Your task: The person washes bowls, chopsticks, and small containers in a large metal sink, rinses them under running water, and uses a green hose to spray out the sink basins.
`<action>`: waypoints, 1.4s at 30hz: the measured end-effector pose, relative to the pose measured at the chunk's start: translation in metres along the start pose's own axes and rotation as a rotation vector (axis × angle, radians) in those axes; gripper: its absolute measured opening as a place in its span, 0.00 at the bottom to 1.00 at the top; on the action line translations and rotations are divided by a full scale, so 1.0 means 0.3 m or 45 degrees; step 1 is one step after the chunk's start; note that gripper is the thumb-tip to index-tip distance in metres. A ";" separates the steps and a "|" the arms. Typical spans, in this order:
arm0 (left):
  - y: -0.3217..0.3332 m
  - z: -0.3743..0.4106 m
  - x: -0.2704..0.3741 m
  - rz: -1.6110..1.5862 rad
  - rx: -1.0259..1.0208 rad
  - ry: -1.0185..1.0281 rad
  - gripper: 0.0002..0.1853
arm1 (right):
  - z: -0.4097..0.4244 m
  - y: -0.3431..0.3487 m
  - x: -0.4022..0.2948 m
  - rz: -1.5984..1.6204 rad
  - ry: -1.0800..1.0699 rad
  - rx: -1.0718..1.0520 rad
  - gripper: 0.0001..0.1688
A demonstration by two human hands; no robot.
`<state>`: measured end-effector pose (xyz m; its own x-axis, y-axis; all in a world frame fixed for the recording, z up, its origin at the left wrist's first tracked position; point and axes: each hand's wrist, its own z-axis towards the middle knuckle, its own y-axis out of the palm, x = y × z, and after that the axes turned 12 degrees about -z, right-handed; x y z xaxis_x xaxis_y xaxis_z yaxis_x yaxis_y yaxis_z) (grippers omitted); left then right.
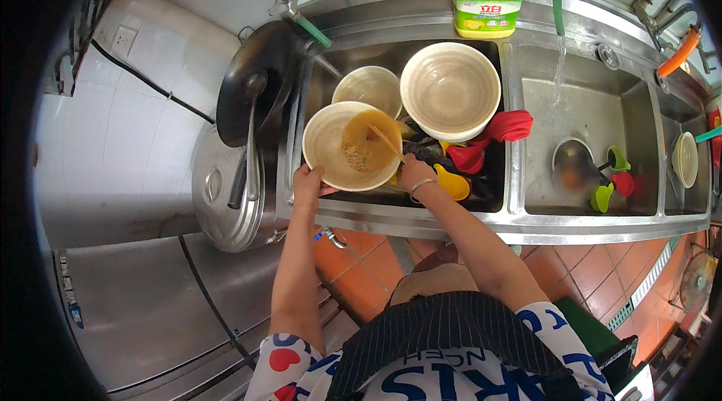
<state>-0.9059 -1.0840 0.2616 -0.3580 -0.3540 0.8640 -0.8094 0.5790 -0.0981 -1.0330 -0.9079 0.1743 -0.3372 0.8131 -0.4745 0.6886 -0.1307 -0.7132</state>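
My left hand [309, 182] grips the near-left rim of a cream bowl [322, 144] over the left sink basin. The bowl tilts to the right, with brown broth [364, 133] and bits of noodle pooled on that side. In my right hand [417, 174] are wooden chopsticks [388, 140], their tips in the broth. Behind this bowl sits another cream bowl [366, 88]. A larger cream bowl [451, 88], apparently stacked, stands to the right. Yellow spoons [452, 182] and a red spoon [467, 158] lie among dark scraps beneath.
A red cloth [509, 126] drapes over the basin divider [513, 175]. Water runs from a green-hosed tap [558, 12] into the right basin [598, 102], where several spoons [622, 183] lie. A yellow detergent jug [488, 1] stands behind. A wok [256, 79] leans at left.
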 end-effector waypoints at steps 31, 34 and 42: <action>1.075 -1.037 -0.305 0.146 -1.462 0.001 0.18 | -1.686 0.042 0.877 0.331 0.937 1.191 0.07; 1.252 -1.318 -0.425 0.230 -1.671 -0.051 0.18 | -1.906 0.131 0.892 0.382 1.201 1.617 0.07; 1.343 -2.040 -0.848 0.622 -2.477 -0.215 0.16 | -2.389 0.569 0.860 0.929 1.930 1.933 0.09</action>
<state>-0.8561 -0.3113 0.3045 -0.4749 0.0638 0.8777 0.7954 0.4579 0.3970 -0.5422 -0.3140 0.2998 0.7468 0.0399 -0.6639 -0.6573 -0.1074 -0.7459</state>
